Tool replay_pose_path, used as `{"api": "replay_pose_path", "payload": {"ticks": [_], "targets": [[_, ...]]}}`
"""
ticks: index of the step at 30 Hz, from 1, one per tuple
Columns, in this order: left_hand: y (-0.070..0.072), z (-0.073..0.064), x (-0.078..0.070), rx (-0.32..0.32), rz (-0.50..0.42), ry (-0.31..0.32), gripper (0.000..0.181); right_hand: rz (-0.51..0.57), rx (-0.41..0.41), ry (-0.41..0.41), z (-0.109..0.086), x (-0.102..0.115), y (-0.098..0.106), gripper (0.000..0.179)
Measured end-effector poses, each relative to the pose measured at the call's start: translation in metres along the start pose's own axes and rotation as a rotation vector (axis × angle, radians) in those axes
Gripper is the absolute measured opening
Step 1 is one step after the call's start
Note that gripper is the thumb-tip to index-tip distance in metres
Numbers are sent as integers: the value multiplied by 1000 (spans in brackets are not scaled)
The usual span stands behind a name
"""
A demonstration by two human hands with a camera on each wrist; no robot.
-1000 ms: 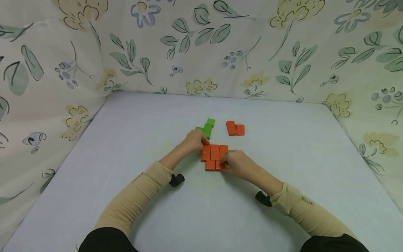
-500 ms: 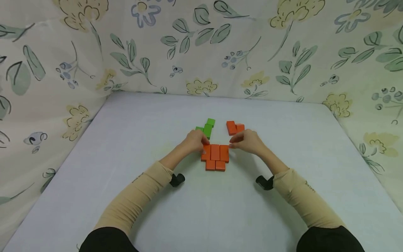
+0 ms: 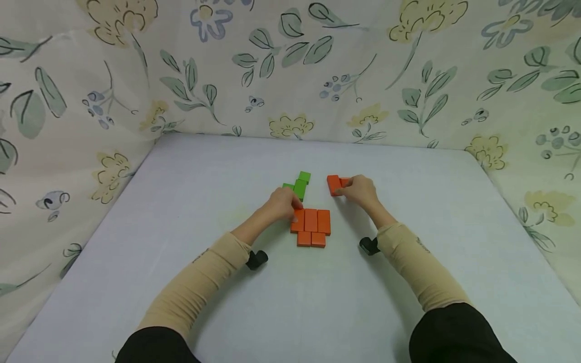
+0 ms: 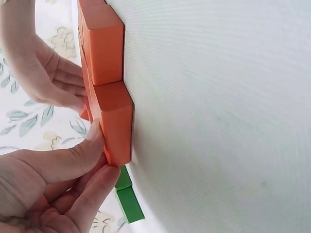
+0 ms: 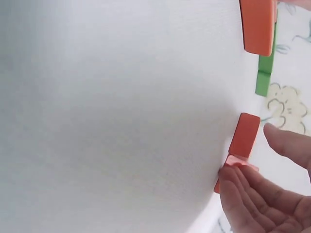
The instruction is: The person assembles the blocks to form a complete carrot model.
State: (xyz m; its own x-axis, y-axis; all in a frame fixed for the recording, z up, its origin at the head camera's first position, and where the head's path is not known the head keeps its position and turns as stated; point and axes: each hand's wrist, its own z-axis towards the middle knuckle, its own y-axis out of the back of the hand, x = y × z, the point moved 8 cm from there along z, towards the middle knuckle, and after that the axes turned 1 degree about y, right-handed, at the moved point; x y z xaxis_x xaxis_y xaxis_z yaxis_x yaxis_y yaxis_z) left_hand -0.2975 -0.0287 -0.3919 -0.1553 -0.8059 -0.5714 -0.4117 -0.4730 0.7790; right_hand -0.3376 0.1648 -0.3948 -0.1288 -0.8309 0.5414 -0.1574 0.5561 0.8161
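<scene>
Orange blocks (image 3: pixel 310 220) lie flat and packed together on the white table, three long ones behind two shorter-looking ones. At their back left corner my left hand (image 3: pixel 280 203) pinches the end block (image 4: pixel 118 128), with the thumb on its upper face and a finger at its far end. Farther back, my right hand (image 3: pixel 363 191) reaches over two separate orange blocks, partly hiding the right one. In the right wrist view its fingertips touch one block (image 5: pixel 235 160), while the thumb stands apart beside the other block (image 5: pixel 244 135).
Several green blocks (image 3: pixel 300 188) lie just behind the left hand, partly covered by it. A flower-printed cloth (image 3: pixel 290 70) hangs behind the table (image 3: pixel 218 166) and along its sides. A small black camera (image 3: pixel 257 259) sits at the left wrist.
My right hand has left the right side of the packed orange blocks and moved back to the two separate ones. The left hand has stayed in place.
</scene>
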Motion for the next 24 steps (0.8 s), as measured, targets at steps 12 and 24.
{"api": "replay_pose_path", "payload": {"ticks": [12,24], "targets": [[1,1,-1,-12,10,24,38,-30,-71,-16,10,9,-3,36],[1,4,0,-26,17,35,38,68,-64,109,-6,7,1,34]]}}
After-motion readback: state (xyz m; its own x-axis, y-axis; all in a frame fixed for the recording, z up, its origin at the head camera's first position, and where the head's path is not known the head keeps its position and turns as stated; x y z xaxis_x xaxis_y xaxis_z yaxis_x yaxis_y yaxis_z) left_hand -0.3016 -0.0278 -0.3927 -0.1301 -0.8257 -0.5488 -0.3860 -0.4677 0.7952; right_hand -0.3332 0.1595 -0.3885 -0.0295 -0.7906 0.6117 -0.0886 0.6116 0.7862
